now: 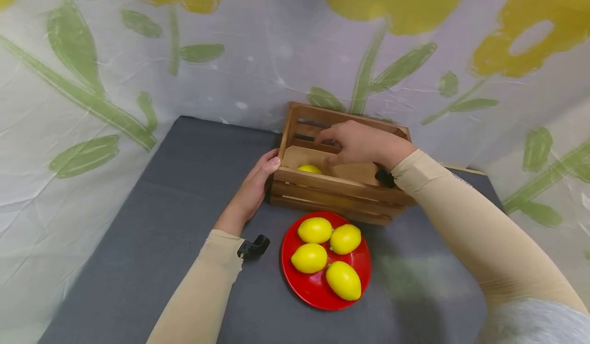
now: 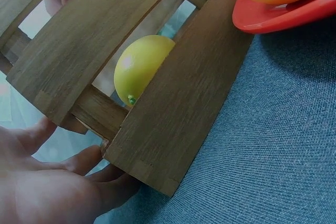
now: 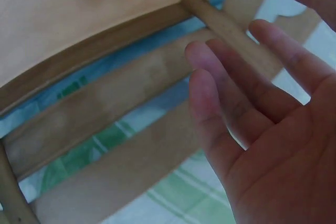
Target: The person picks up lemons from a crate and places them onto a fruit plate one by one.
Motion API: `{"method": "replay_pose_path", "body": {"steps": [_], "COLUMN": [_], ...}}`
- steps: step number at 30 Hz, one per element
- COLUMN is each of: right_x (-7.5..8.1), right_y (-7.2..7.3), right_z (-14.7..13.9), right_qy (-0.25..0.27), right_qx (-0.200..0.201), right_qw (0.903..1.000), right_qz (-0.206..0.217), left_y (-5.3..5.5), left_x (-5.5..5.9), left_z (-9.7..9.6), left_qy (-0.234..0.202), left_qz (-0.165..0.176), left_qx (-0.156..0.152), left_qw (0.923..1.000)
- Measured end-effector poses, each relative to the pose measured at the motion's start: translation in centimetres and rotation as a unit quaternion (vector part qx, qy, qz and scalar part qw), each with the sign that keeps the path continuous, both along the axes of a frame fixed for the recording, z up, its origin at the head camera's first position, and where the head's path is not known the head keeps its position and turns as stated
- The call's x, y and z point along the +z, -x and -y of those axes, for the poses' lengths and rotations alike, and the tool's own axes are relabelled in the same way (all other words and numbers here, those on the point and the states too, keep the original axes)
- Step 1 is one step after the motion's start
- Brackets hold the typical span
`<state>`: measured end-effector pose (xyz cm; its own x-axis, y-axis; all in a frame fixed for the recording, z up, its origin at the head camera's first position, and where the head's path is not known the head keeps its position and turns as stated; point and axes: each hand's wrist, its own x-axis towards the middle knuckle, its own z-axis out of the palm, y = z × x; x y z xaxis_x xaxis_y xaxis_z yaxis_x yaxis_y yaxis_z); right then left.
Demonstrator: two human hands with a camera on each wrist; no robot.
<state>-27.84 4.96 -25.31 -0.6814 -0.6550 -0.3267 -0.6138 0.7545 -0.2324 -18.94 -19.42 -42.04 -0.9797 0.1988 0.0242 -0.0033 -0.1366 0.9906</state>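
A slatted wooden crate (image 1: 341,195) stands at the back, with a brown inner bottom. Inside its left end lies a yellow lemon (image 1: 310,169), which also shows through a slat gap as a lemon (image 2: 142,66) in the left wrist view. My left hand (image 1: 251,190) rests against the crate's left end, its fingers (image 2: 84,161) touching the wood by the corner. Over the crate's inside hangs my right hand (image 1: 361,142), fingers loosely bent and apart, nothing between them. In the right wrist view, the right hand (image 3: 273,124) overlaps the crate's slats (image 3: 105,114).
In front of the crate sits a round red plate (image 1: 318,293) bearing several lemons (image 1: 343,280). Both stand on a dark grey table (image 1: 184,206). Behind the table rises a pale sheet (image 1: 258,67) printed with yellow flowers and green leaves, close to the crate's back.
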Motion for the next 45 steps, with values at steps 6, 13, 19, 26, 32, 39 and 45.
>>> {"method": "replay_pose_path", "body": {"steps": [6, 13, 19, 26, 32, 39, 45], "right_x": [-1.3, -2.0, -2.9, -3.9, -4.4, -4.8, -4.7], "right_y": [0.5, 1.3, 1.8, 2.0, 1.9, 1.7, 1.7], "right_z": [0.5, 1.5, 2.5, 3.3, 3.8, 3.8, 3.6], "right_qy": [-0.015, -0.034, -0.045, -0.077, -0.085, -0.107, -0.112], "right_qx": [0.02, 0.043, 0.068, 0.081, 0.081, 0.068, 0.073], "right_qw": [0.9995, 0.998, 0.9956, 0.9924, 0.9909, 0.9894, 0.9887], "right_qz": [0.016, 0.031, 0.048, 0.05, 0.066, 0.07, 0.068], "left_y": [-0.3, -0.2, -0.2, -0.4, -0.4, -0.5, -0.5], "left_x": [0.0, 0.0, 0.2, 0.6, 0.4, 0.5, 0.8], "left_z": [-0.3, -0.2, 0.0, -0.4, -0.8, -1.3, -1.6], "left_qy": [0.013, 0.013, 0.006, 0.003, -0.002, 0.002, 0.009], "left_qz": [0.005, 0.002, 0.002, -0.003, 0.0, 0.001, 0.003], "left_qx": [0.002, 0.004, 0.004, 0.007, 0.005, 0.0, 0.007], "left_qw": [0.9999, 0.9999, 1.0, 1.0, 1.0, 1.0, 0.9999]}}
